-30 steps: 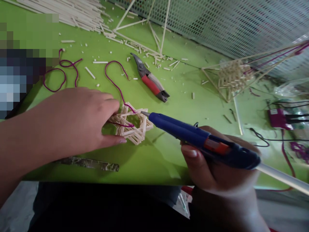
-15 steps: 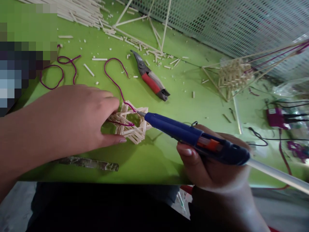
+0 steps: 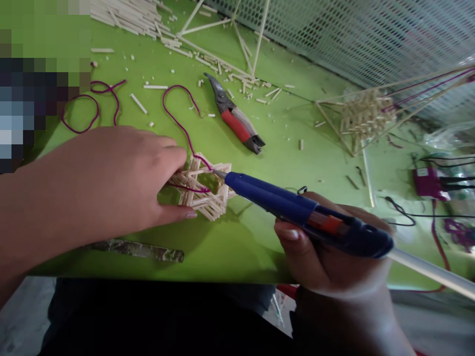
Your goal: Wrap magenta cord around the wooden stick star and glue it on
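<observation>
My left hand (image 3: 137, 178) grips a star-shaped frame of stacked wooden sticks (image 3: 211, 207) from its left side, thumb in front and fingers behind. The frame rests on the green table. A purple cord (image 3: 181, 126) runs over its top edge, and another stretch of purple cord crosses its middle. My right hand (image 3: 326, 257) is wrapped round a blue glue gun (image 3: 270, 195), with a white glue stick (image 3: 430, 272) coming out of its back. The metal nozzle is at the cord on the frame's upper edge; whether it touches is too small to tell.
Red-handled pliers (image 3: 233, 118) lie behind the frame. Stick offcuts (image 3: 245, 84) and a stick pile (image 3: 122, 15) are at the back. A second stick structure (image 3: 365, 116) stands at the right, before a perforated panel (image 3: 334, 39). A dark strip (image 3: 141, 249) lies near the front edge.
The whole view has shifted slightly, with things sitting a little further right. Both hands keep their holds, and the nozzle stays at the same spot on the frame.
</observation>
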`<state>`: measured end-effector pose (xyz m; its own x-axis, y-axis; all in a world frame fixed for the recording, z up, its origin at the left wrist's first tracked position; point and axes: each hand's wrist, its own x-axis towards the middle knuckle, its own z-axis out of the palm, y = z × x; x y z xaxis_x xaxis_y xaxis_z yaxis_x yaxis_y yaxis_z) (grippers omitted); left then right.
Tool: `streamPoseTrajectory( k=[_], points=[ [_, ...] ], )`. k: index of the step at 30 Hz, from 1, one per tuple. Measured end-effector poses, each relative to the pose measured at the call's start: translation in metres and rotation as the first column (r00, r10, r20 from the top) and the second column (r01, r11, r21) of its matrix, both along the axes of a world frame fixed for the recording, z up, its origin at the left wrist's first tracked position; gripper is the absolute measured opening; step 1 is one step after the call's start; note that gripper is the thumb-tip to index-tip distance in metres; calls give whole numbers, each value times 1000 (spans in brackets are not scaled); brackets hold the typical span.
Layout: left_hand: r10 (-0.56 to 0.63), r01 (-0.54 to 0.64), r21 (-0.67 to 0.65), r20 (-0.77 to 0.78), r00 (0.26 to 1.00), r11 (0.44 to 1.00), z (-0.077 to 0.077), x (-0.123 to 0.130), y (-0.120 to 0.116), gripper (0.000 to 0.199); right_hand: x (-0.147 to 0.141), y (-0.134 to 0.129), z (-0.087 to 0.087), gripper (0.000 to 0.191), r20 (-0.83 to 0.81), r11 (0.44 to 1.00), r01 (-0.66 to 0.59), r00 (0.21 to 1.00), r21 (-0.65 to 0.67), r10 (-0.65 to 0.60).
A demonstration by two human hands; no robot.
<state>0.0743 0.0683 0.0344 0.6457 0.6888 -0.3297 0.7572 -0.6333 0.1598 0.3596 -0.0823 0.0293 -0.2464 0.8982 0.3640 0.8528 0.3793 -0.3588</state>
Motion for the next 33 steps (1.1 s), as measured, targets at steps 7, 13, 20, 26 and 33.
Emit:
streamPoseTrajectory(
  k=[7,13,20,26,33],
  points=[
    [-29,30,23,-23,999,999,1,1,2,65,1,-6,-2,20,0,999,32,999,-32,-32],
    [-58,62,39,-104,993,997,4,4,2,68,1,-11,-8,19,-33,997,74,997,-38,-75],
    [-77,83,90,-74,994,992,1,2,2,70,1,-14,-10,19,-54,995,86,995,-44,-88],
    [-44,49,48,-99,994,998,2,2,1,72,1,-13,-10,18,-48,994,99,994,-50,-101],
    [-38,42,38,-99,994,998,1,3,2,70,1,-14,-10,20,-48,994,97,994,-56,-100]
  ],
)
